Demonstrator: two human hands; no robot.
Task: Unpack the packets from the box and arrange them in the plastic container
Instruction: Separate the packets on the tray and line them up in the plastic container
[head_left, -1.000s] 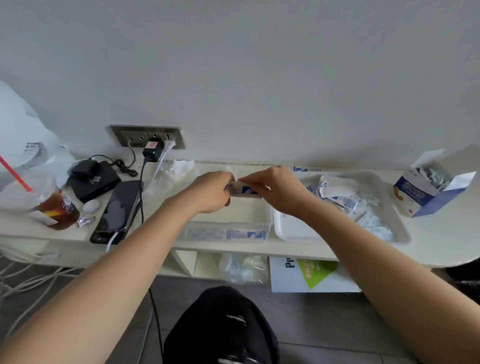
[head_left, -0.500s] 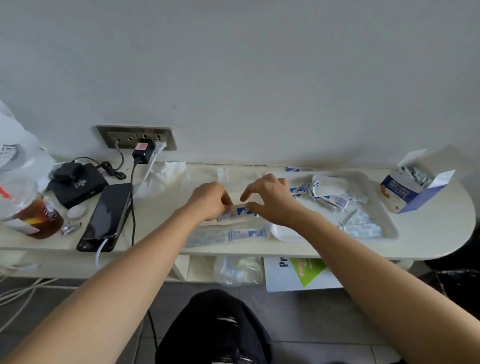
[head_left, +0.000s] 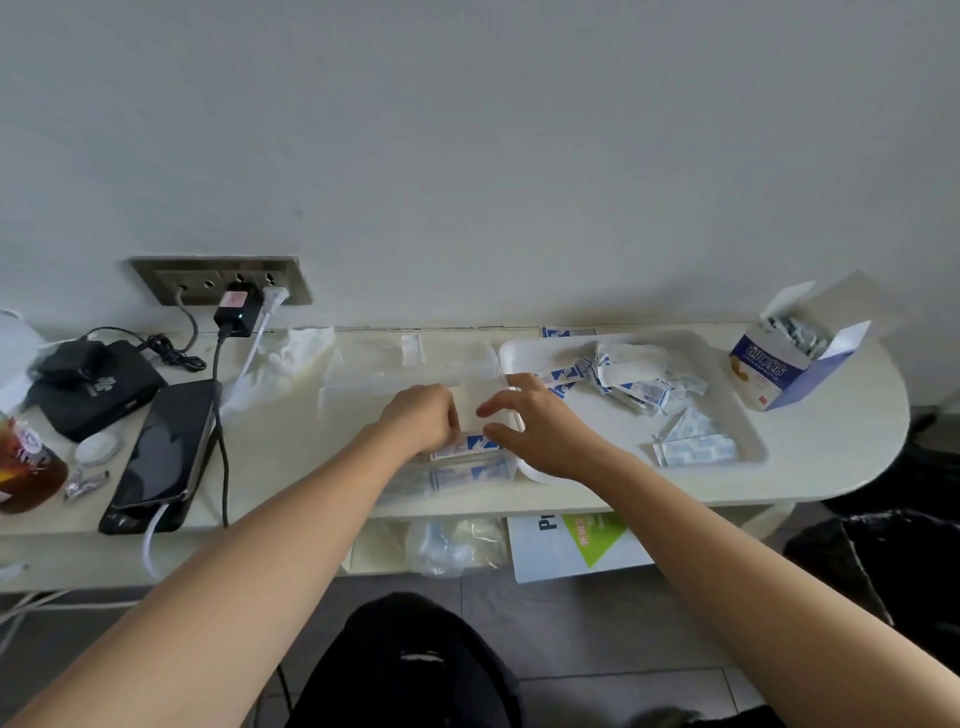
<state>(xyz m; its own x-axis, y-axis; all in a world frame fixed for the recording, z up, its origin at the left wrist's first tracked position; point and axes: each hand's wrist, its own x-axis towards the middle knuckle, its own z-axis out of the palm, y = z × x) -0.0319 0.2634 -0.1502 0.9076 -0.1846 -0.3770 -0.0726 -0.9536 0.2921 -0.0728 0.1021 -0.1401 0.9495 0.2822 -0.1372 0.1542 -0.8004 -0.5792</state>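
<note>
On my feed the packet lies flat in the near part of the clear plastic container, its long axis running left to right, with one hand at each end. The left hand is curled over the left end with its fingertips hidden, and it seems to be pinching the packet. The right hand is spread, its thumb by the right end. The left sits closer, so I judge it should do the seating. Loose packets wait to the right in the white tray, and the open box stands further right on the tabletop.
</note>
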